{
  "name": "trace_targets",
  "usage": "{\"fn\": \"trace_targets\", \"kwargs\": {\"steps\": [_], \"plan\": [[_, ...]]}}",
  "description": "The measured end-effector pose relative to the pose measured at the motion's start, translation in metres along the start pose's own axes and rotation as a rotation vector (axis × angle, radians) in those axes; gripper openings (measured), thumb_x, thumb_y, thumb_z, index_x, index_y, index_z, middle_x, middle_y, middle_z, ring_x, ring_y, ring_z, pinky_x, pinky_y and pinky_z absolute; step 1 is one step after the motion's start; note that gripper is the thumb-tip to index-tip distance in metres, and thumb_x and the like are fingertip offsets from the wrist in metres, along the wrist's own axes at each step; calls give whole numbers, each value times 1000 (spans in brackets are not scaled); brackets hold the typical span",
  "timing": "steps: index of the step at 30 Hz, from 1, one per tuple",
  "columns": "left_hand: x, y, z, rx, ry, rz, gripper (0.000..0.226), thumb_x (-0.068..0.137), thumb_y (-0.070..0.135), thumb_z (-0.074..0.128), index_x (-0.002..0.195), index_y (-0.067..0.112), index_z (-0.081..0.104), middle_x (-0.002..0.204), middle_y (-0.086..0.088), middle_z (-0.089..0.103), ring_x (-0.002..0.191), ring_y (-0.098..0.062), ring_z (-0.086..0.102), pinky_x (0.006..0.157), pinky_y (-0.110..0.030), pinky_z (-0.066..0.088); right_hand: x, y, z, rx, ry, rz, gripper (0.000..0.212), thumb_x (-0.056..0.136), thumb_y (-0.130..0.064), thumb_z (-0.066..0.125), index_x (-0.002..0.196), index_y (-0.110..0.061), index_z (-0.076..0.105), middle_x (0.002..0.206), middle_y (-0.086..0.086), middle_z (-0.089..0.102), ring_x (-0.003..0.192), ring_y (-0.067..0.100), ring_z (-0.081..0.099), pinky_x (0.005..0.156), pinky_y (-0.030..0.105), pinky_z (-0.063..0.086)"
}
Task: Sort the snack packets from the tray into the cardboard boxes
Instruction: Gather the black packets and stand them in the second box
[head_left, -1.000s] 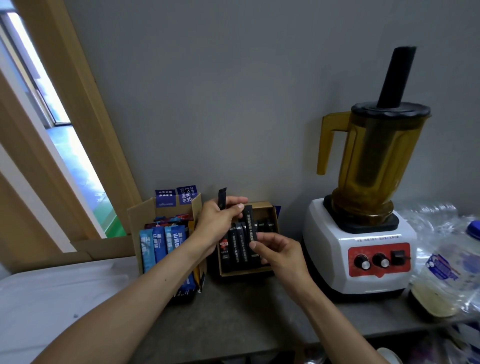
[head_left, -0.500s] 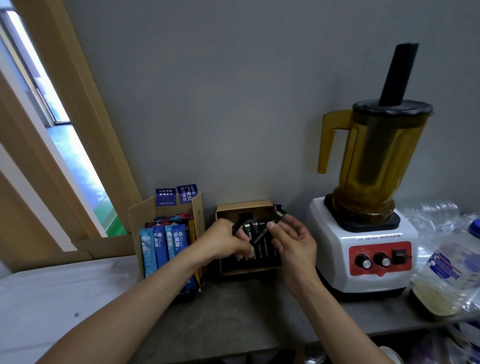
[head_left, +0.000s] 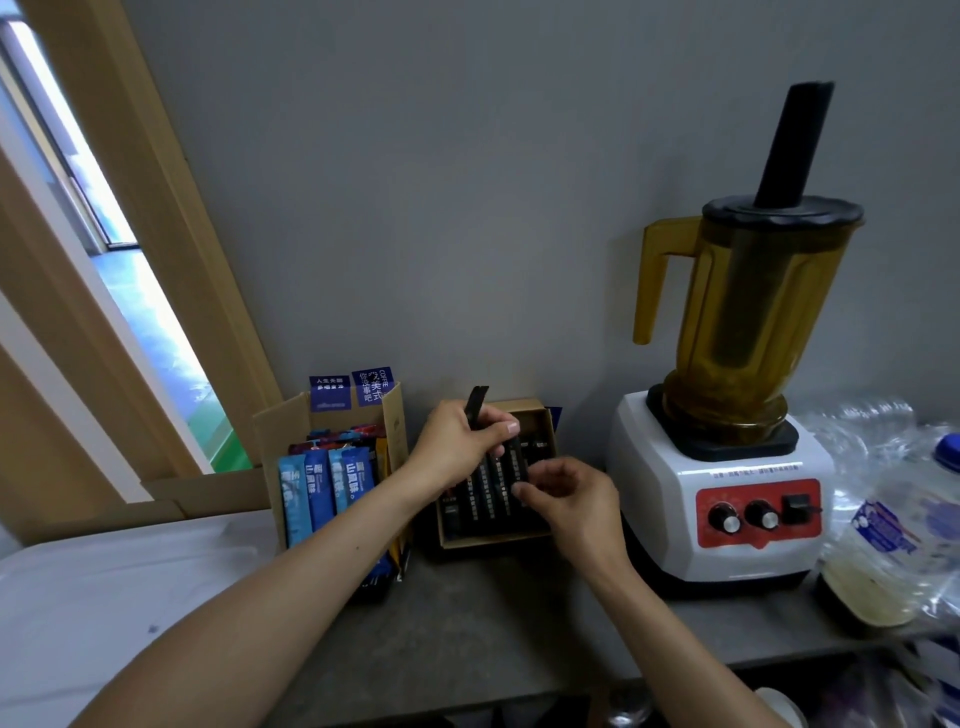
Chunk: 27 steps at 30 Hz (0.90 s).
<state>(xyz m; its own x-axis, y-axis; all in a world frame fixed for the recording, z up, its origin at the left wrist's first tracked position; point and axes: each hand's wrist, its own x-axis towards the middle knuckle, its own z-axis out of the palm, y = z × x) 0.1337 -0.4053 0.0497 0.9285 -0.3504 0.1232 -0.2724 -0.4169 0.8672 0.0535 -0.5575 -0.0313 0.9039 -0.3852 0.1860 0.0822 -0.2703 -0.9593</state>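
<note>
1. Where the grey countertop (head_left: 493, 613) meets the plain grey wall (head_left: 467, 208), two open cardboard boxes stand side by side; a wooden window frame (head_left: 156, 208) runs up the left, and a white surface (head_left: 130, 582) lies below it.
2. Left box (head_left: 275, 431): four blue stick packets (head_left: 317, 488) upright in the front row, with darker packets behind them, count unclear.
3. Right box (head_left: 535, 413): a row of black sticks (head_left: 483, 499), partly hidden by the hands, so there is no firm count.
4. Left hand (head_left: 457, 447): fingers and thumb are curled round one black stick packet (head_left: 476, 402), held upright above the right box, its top end clear of the fist.
5. Right hand (head_left: 571, 499): thumb and forefinger pinch the lower end of a second black stick (head_left: 516, 462) over the same box; I cannot tell whether it is seated in the box.
6. One blender (head_left: 727, 493) stands just right of the boxes: amber jug, white base, red panel with two knobs and one switch.
7. Clear plastic bottles (head_left: 893, 530) stand at the far right, count unclear.
</note>
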Motion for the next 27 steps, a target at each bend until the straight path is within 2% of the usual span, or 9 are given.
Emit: {"fn": "trace_targets", "kwargs": {"steps": [3, 5, 8, 10, 14, 17, 19, 23, 27], "plan": [[10, -6, 11, 82, 36, -8, 10, 94, 27, 73, 99, 21, 79, 77, 7, 73, 68, 3, 69, 62, -12, 45, -3, 9, -2, -205, 15, -37, 14, 84, -30, 83, 87, -33, 71, 81, -13, 75, 77, -3, 71, 74, 31, 63], [16, -11, 20, 114, 90, -3, 7, 93, 28, 74, 94, 23, 79, 73, 7, 73, 66, 4, 68, 66, -19, 46, -1, 10, -3, -249, 21, -54, 13, 85, -30, 82, 85, -34, 70, 79, -13, 74, 75, -2, 70, 72, 30, 62], [19, -15, 31, 145, 134, 33, 7, 92, 28, 75, 91, 24, 80, 66, 9, 71, 62, 6, 66, 65, -18, 47, 3, 10, -4, -366, 0, -41, 12, 86, -31, 81, 86, -33, 69, 79, -14, 72, 76, 0, 68, 71, 28, 60], [20, -17, 34, 174, 118, 51, 7, 92, 28, 76, 91, 24, 81, 65, 10, 71, 63, 4, 66, 65, -18, 48, 0, 12, -5, -494, -23, -62, 10, 88, -34, 78, 91, -35, 69, 85, -16, 71, 80, 0, 66, 72, 26, 57], [22, -20, 37, 252, 114, 112, 8, 92, 30, 75, 89, 27, 81, 67, 17, 68, 69, -1, 66, 72, -27, 55, -12, 16, -4, -673, -45, -192, 15, 92, -35, 73, 107, -35, 70, 104, -17, 65, 93, 4, 64, 72, 19, 47], [22, -24, 42, 272, 102, 135, 9, 94, 33, 72, 91, 28, 80, 62, 8, 70, 54, -4, 64, 69, -30, 58, -14, 19, 1, -688, -76, -277, 17, 91, -30, 72, 108, -33, 70, 108, -14, 65, 94, 7, 64, 71, 18, 44], [20, -25, 45, 252, 133, 140, 10, 93, 34, 73, 93, 28, 80, 60, 5, 70, 47, -5, 62, 66, -29, 58, -13, 20, 3, -703, -130, -328, 16, 93, -29, 68, 109, -32, 70, 112, -13, 64, 98, 6, 64, 76, 18, 49], [21, -29, 48, 195, 215, 124, 9, 90, 31, 77, 95, 26, 82, 67, 18, 68, 57, 2, 61, 72, -28, 57, -11, 20, 5, -777, -193, -389, 21, 97, -31, 62, 116, -29, 69, 121, -9, 63, 104, 8, 62, 83, 22, 55], [23, -33, 47, 190, 188, 113, 19, 86, 25, 82, 104, 21, 80, 95, 9, 77, 79, -6, 71, 79, -34, 61, -7, 21, 10, -868, -225, -389, 26, 99, -32, 59, 122, -25, 69, 126, -4, 62, 110, 14, 61, 85, 28, 57]]}}
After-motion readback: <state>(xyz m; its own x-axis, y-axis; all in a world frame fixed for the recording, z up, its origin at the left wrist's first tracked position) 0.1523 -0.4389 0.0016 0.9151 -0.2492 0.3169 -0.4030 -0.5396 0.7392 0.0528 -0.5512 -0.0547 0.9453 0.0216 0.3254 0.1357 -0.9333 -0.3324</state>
